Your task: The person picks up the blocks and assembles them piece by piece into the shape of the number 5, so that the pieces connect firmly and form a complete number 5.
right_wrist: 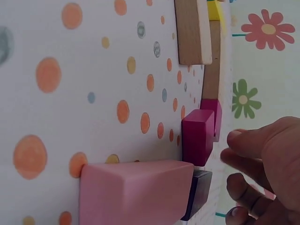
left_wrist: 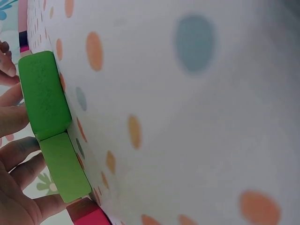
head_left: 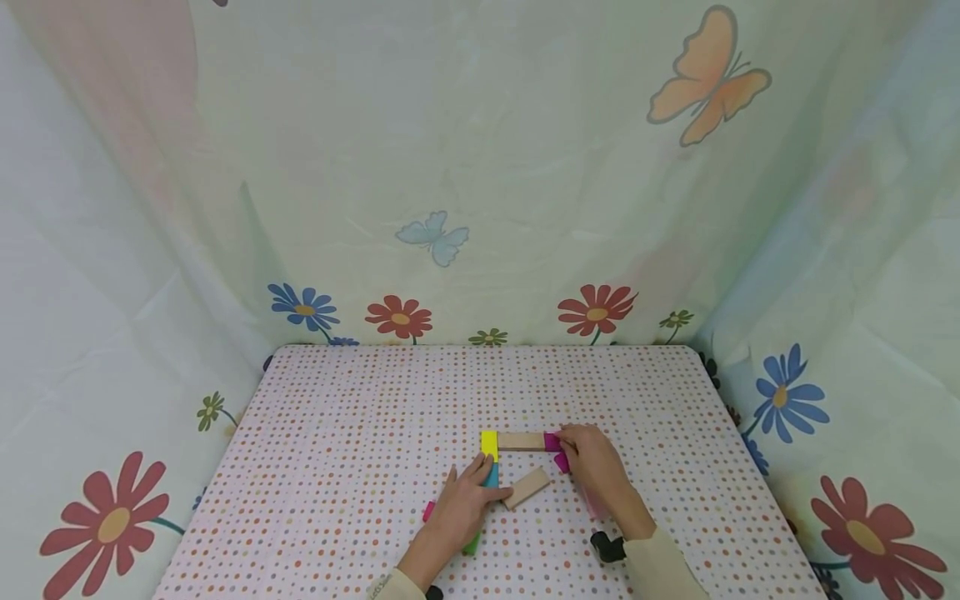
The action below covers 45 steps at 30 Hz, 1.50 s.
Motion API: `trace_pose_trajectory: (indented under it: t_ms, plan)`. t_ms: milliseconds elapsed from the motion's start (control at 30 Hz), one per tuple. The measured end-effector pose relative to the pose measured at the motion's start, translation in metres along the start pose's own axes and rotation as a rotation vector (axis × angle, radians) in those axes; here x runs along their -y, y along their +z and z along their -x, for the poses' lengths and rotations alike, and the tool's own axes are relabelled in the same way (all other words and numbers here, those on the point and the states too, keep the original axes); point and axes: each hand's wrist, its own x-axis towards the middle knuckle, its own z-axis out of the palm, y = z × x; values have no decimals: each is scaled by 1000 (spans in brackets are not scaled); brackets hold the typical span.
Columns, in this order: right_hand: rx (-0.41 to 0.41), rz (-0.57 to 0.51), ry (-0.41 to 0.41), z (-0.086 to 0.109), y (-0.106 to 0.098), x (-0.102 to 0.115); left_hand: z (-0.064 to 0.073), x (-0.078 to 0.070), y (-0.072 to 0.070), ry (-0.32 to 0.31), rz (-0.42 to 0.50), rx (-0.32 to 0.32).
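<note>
My left hand [head_left: 459,510] lies over a line of blocks, its fingers reaching across a blue block [head_left: 492,477] toward a yellow block [head_left: 489,442]. Its thumb tip overlaps the end of a loose wooden block [head_left: 527,488]. In the left wrist view, a dark green block [left_wrist: 44,93] and a light green block [left_wrist: 65,166] stand end to end beside the fingers. My right hand [head_left: 598,468] has its fingertips right at a magenta block [head_left: 552,442] ending the wooden strip [head_left: 521,442]. Nothing shows between its thumb and fingers in the right wrist view.
A second magenta block [right_wrist: 198,136], a pink block [right_wrist: 136,192] and a dark block [right_wrist: 198,193] stand near the right hand. Another pink block [head_left: 428,511] peeks out left of the left hand. The dotted table [head_left: 360,417] meets a printed curtain [head_left: 525,167] behind.
</note>
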Motion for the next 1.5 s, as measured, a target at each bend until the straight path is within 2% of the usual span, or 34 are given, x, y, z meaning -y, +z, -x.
trace_pose_trajectory:
  t_ms: [167, 333, 800, 1033, 1500]
  plan:
    - [-49, 9, 17, 7, -1, -2, -1, 0, 0, 3, -9, -4]
    - [-29, 8, 52, 13, -1, -1, 0, 0, 0, 2, -23, -5]
    - [26, 4, 56, 23, 2, -1, 1, -1, 0, -7, -15, -2]
    - [29, 4, 57, 24, 1, 0, 1, -1, 0, -10, -10, 7]
    - [47, -15, 72, 25, 0, 0, -1, 0, 1, 10, -19, -15]
